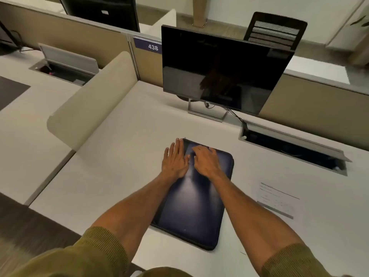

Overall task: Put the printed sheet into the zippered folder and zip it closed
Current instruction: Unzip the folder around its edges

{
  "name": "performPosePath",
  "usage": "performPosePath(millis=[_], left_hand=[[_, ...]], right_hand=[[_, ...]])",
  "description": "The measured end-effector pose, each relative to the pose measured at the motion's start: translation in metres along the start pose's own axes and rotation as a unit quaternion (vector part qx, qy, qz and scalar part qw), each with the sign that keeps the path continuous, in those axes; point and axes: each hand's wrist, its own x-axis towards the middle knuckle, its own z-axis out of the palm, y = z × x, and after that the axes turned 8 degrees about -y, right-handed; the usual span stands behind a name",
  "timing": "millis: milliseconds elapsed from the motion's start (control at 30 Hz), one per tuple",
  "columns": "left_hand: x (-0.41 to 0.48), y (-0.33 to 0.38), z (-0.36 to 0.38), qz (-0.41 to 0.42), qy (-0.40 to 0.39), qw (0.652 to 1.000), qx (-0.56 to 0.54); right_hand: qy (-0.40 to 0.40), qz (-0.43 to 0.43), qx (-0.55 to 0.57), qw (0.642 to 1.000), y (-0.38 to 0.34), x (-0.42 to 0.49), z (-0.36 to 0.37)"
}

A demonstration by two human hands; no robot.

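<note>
Sign (147,45) reads "438"; left hand (175,160) spread flat on folder (195,206), right hand (206,159) grip unclear.

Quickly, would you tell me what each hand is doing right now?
Left hand: open, flat on the folder.
Right hand: bent on it; cannot tell.

The folder (191,208) looks smooth with a soft sheen, the desk (123,156) matt white, the sheet (279,200) plain paper, the monitor (221,72) screen glossy black.
</note>
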Motion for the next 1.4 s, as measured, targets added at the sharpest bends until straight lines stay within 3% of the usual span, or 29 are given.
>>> performPosePath(millis=[500,800,1067,1400], left_hand=[[0.064,-0.006,-0.006,-0.019,-0.044,0.998,0.027],[0.078,-0.021,-0.005,0.023,0.042,0.999,-0.016],[0.087,-0.032,-0.008,0.025,0.028,0.999,-0.037],[0.095,-0.031,-0.009,0.025,0.002,0.994,-0.11]], right_hand=[[-0.047,-0.048,0.088,0.994,0.01,0.093,-0.022],[-0.081,-0.079,0.054,0.992,0.017,0.123,-0.02],[-0.105,-0.112,0.017,0.988,0.026,0.144,-0.029],[-0.061,-0.128,-0.016,0.99,0.04,0.147,-0.024]])
